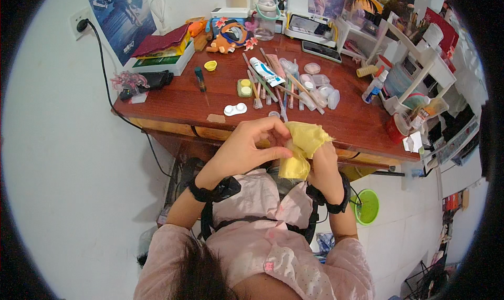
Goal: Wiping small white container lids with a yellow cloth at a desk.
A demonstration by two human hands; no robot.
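A yellow cloth (309, 136) with frayed edges is held between my two hands, above my lap at the desk's front edge. My left hand (256, 142) pinches its left side between thumb and fingers. My right hand (326, 164) is at its right side, the fingers partly hidden behind the cloth. Beyond my hands lie a white and blue tube (267, 71), several brushes (258, 99) and small clear plastic containers (333, 99). A white contact lens case (235, 109) rests left of them.
The wooden desk (177, 99) also holds a green lens case (245, 88), a dark small tube (200, 79), a phone (321, 51) and a spray bottle (375, 87). A white rack (417, 71) stands right. A black cable (103, 69) hangs left; a green bin (367, 206) stands below.
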